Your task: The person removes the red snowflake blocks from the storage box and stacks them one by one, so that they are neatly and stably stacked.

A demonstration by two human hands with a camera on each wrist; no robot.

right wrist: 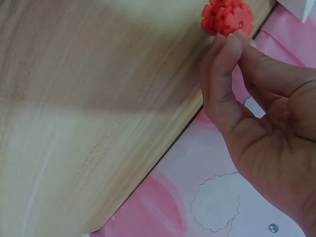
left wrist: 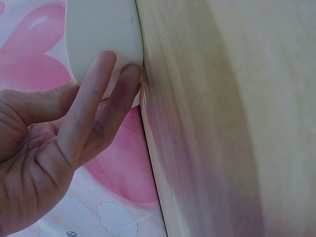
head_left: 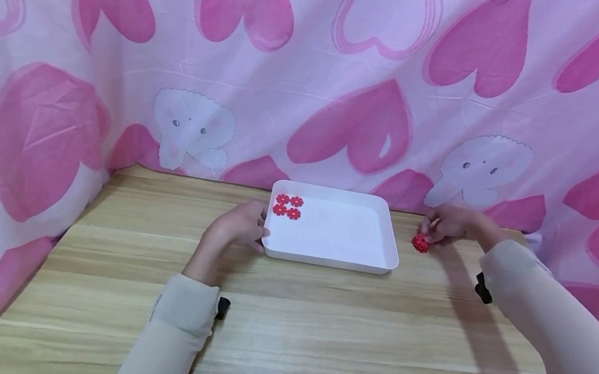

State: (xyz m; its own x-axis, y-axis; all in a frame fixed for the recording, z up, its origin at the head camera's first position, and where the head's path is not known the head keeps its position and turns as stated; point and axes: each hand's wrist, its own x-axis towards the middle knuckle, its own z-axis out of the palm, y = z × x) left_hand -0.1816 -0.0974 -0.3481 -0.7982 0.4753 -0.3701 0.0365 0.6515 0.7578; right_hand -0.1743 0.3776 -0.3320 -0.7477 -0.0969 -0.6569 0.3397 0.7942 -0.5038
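Note:
In the head view, my left hand (head_left: 240, 225) is at the left end of a shallow white tray (head_left: 340, 261) and holds its wall. The left wrist view shows my left hand's fingers (left wrist: 86, 101) lying along the tray's outer side (left wrist: 103, 34), with the thumb at its rim. Several red flower-shaped plastic discs (head_left: 294, 214) lie grouped in the tray's far left corner. To the right of the tray, my right hand (head_left: 446, 224) pinches a small cluster of red flower-shaped discs (right wrist: 228, 18) between thumb and fingertips, at the table surface.
The tray stands on a light wood-grain table (head_left: 315, 337), close to its far edge. A pink curtain (head_left: 320, 75) with hearts and cartoon animals hangs behind the table and along its left side. Black wrist mounts (head_left: 222, 308) show at both cuffs.

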